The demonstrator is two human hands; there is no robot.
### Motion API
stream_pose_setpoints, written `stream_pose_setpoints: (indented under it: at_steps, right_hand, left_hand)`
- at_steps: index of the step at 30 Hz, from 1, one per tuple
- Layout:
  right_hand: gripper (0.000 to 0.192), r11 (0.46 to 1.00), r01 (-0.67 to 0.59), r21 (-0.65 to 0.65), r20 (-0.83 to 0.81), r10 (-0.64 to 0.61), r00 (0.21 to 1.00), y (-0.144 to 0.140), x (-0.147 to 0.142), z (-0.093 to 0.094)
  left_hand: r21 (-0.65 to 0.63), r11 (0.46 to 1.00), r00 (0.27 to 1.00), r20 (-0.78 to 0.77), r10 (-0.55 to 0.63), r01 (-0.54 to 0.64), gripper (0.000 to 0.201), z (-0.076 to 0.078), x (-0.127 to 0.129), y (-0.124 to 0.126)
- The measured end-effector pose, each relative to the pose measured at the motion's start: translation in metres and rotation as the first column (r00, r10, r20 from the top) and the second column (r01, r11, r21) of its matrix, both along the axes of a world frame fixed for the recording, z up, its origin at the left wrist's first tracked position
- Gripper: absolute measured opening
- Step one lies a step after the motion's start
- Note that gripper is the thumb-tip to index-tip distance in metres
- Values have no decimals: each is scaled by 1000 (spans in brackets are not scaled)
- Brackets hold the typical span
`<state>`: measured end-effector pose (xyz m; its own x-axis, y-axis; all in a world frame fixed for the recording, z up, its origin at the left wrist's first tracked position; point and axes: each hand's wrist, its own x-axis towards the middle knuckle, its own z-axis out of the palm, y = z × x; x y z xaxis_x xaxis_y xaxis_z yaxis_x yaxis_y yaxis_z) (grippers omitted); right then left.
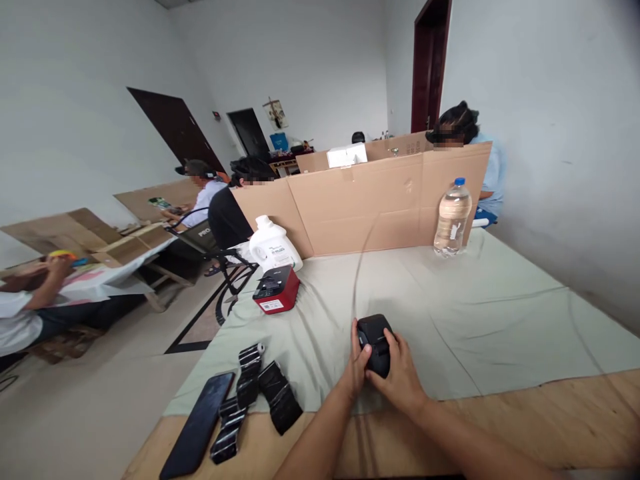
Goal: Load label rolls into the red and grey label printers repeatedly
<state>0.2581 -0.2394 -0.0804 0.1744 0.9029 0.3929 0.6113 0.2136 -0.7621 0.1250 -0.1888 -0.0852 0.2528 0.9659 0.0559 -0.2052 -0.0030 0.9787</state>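
Over the cloth near the table's front, both my hands hold a small black device [376, 332] with rounded edges. I cannot make out its exact kind. My left hand [360, 357] grips its left side, with the thumb on the top face. My right hand [400, 367] clasps the right side, fingers curled over the upper edge and thumb low down. To the left lie black strips [280, 399] with shiny lines, one partly rolled. A dark phone [199, 423] is beside them. Farther back stands a red and black box [277, 290].
A white jug [274, 243] is behind the box. Cardboard panels [360, 207] stand across the table's back, with a water bottle [453, 217] before them at right. Green cloth [505, 313] covers the wooden table. Other people sit beyond the cardboard and at left.
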Motion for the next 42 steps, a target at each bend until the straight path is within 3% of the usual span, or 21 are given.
stream_pose_setpoints:
  at_steps: [3, 5, 9, 14, 21, 27, 35, 42]
  right_hand:
    - [66, 988, -139, -59, -141, 130, 981, -5, -4, -1]
    - [56, 981, -174, -82, -302, 142, 943, 3, 4, -1]
    - [66, 972, -208, -111, -533, 118, 838, 19, 15, -5]
    - [83, 948, -305, -87, -468, 232, 853, 17, 13, -17]
    - [86, 931, -354, -88, -484, 271, 832, 17, 17, -19]
    - [87, 915, -392, -99, -530, 285, 799, 22, 22, -17]
    - [84, 871, -469, -146, -651, 273, 708, 23, 32, -2]
    - [86, 791, -605, -89, -726, 364, 584, 26, 47, 7]
  left_hand:
    - [38, 999, 999, -35, -3, 4, 94, 1, -11, -2]
    - [48, 999, 999, -42, 5, -3, 97, 3, -15, -2]
    - [41, 997, 998, -16, -65, 65, 97, 8, -15, -2]
    - [30, 977, 973, 85, -214, 212, 100, 11, -12, -2]
    - [-220, 951, 956, 244, -164, 219, 78, 8, -16, 3]
    - [-336, 900, 949, 239, -204, 278, 80, 15, -18, 11]
    - [-321, 914, 965, 162, -206, 249, 77, 3, -19, 14]
    - [-314, 911, 962, 139, -235, 268, 73, -2, -21, 16]
